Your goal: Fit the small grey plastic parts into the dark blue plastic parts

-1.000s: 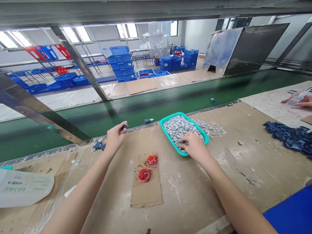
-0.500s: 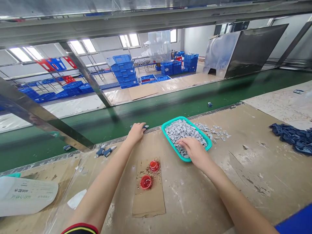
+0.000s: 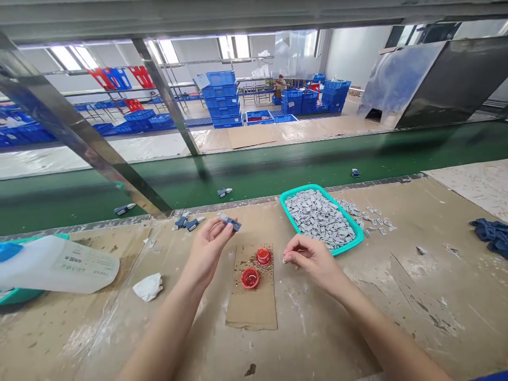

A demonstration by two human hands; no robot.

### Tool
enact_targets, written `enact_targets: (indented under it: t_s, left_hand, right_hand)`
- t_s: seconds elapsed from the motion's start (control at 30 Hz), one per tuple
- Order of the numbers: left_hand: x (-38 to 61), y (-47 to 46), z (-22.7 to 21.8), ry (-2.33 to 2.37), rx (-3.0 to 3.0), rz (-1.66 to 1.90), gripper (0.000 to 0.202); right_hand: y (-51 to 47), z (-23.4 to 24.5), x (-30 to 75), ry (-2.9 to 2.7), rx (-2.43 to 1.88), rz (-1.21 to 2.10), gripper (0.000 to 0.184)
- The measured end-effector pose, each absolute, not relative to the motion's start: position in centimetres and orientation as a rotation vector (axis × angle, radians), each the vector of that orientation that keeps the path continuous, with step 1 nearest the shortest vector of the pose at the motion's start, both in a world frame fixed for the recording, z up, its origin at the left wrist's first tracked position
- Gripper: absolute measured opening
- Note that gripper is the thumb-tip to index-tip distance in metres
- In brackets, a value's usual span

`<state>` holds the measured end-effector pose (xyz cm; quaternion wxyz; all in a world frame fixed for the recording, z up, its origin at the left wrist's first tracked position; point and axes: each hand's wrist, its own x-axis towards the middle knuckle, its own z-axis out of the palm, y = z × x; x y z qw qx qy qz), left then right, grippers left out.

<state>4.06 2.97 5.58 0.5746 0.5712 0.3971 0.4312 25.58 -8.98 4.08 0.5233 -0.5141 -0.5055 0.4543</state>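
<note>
My left hand [image 3: 208, 248] is raised over the front of the workbench, its fingers closed round a dark blue plastic part [image 3: 235, 225] with a light grey end. To the right, my right hand [image 3: 311, 256] makes a pinch; a tiny light-coloured piece [image 3: 284, 260] barely shows at its fingertips, mostly hidden. Just beyond that hand, a teal basket [image 3: 282, 200] is full of small grey plastic pieces [image 3: 317, 217]. Between my hands, two small red cups [image 3: 250, 278] stand on a stained cardboard strip [image 3: 252, 312]; the nearer one has shiny liquid inside.
A green conveyor belt [image 3: 262, 168] crosses behind the bench, carrying several blue parts [image 3: 224, 192]. More blue parts [image 3: 186, 222] lie at the bench edge. At left are a white plastic jug [image 3: 87, 264], crumpled tissue [image 3: 148, 287] and a slanting metal post [image 3: 91, 145]. Dark blue pieces [image 3: 492, 235] lie far right.
My left hand has come back from the belt edge with the blue part. My right hand has left the basket, moving left and nearer, fingers pinched. The view has shifted.
</note>
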Motion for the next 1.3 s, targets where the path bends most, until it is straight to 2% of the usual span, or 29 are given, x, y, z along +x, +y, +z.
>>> enact_targets:
  t_s: [0.17,0.43,0.8,1.3]
  left_hand:
    - [2.9,1.0,4.2,1.016,1.127,1.099,0.038]
    - [4.1,1.2,1.1,1.032,1.110,1.205,0.040]
    - [4.3,0.7,1.5,0.988,1.195,1.215,0.034]
    - [5.2,-2.2,3.5,0.737,1.289,0.997,0.018]
  right_hand:
    - [-8.5,2.4,23.8,-1.028,-1.269,1.229,0.026]
    - [-7.9,2.1,22.2,-0.970,-1.403,1.155,0.032]
    - [-7.0,1.2,21.8,-0.958,-1.404,1.165,0.031]
    - [-8.6,4.1,21.7,-0.915,-1.222,1.279,0.025]
